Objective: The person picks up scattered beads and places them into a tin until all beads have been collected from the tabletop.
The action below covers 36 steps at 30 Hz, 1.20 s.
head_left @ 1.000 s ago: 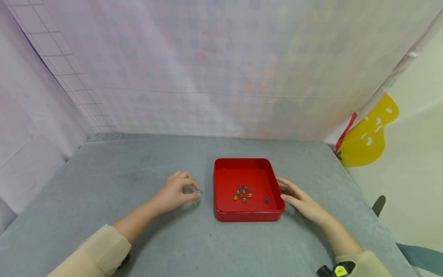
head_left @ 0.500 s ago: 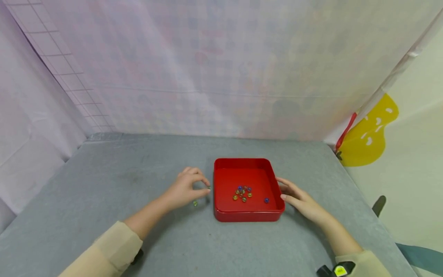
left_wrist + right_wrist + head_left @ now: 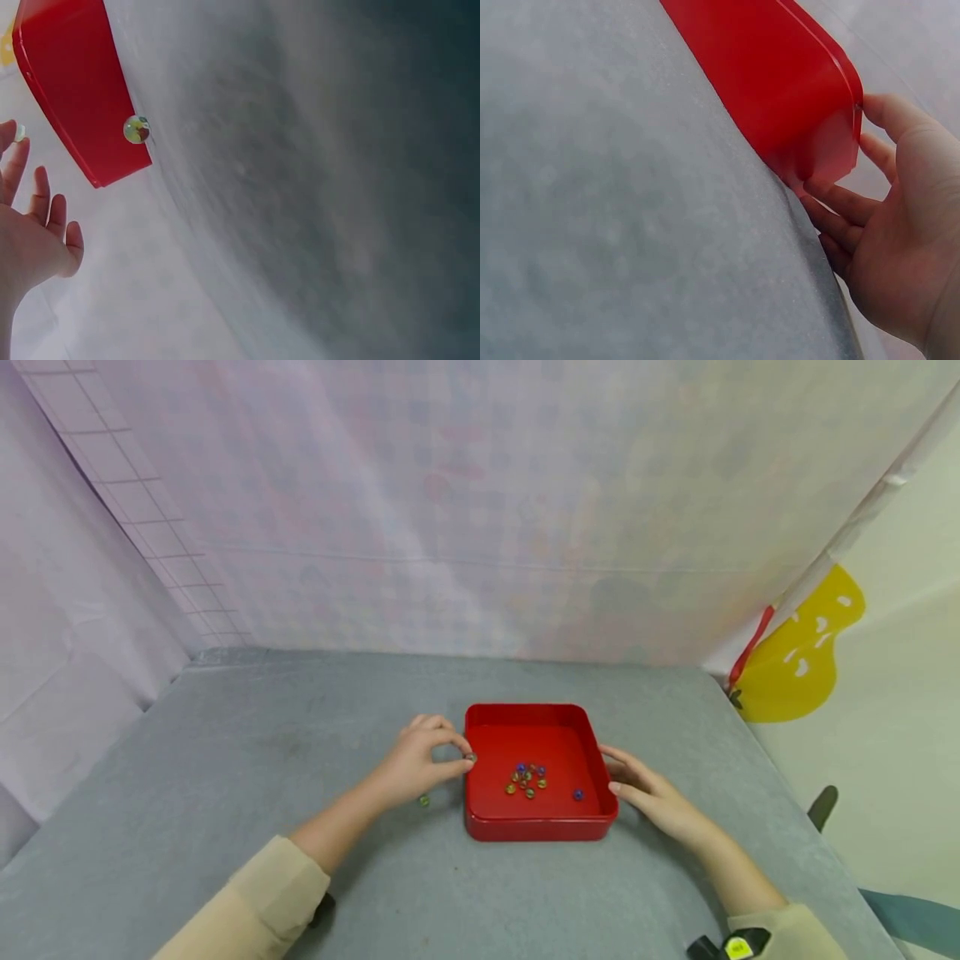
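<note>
A red square tray (image 3: 540,829) stands on the grey table, with several glass marbles (image 3: 530,793) on its floor and a blue marble (image 3: 578,795) apart at the right. At the tray's left rim, my left hand (image 3: 420,764) pinches a small clear-greenish marble (image 3: 20,133) between thumb and forefinger; its other fingers are loosely bent. One loose green marble (image 3: 424,800) lies on the table below that hand, left of the tray. My right hand (image 3: 652,793) rests against the tray's right wall, its fingers (image 3: 844,202) relaxed and touching the outside.
The grey cloth-covered table (image 3: 300,718) reaches back to a pale patterned curtain (image 3: 450,527). At the right hangs a light sheet with a yellow printed shape (image 3: 795,660). Dark straps with devices (image 3: 727,946) sit at the wrists.
My left hand has moved right with the pinched marble, from the table beside the loose green marble to the tray's left rim. The right hand and tray have stayed in place.
</note>
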Available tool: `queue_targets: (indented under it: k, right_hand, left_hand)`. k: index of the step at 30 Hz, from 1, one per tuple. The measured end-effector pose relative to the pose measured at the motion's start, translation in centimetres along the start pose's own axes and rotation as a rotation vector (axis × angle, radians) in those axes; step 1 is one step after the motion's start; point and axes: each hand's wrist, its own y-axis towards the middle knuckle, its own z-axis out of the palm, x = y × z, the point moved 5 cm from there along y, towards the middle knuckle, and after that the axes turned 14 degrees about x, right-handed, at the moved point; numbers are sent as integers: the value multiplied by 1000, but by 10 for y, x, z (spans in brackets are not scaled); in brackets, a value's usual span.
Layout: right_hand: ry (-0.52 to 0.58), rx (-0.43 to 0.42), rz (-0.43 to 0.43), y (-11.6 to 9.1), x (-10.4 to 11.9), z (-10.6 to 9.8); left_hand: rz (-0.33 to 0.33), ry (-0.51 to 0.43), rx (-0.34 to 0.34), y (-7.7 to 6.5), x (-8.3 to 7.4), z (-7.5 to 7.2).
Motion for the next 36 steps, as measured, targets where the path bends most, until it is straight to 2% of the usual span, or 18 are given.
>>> queue_targets:
  k: [11,22,28,36]
  right_hand:
    - [-6,-2,-7,0,0,0]
    - [-5,-5,0,-1,0,1]
    - [-1,-4,3,-1,0,1]
    - [-8,-8,-4,0,1,0]
  left_hand:
    - [14,-8,15,13,-7,7]
    - [-9,-24,22,26,-12,13]
    - [12,-31,17,30,-13,14]
    - [8,-31,9,31,-11,15]
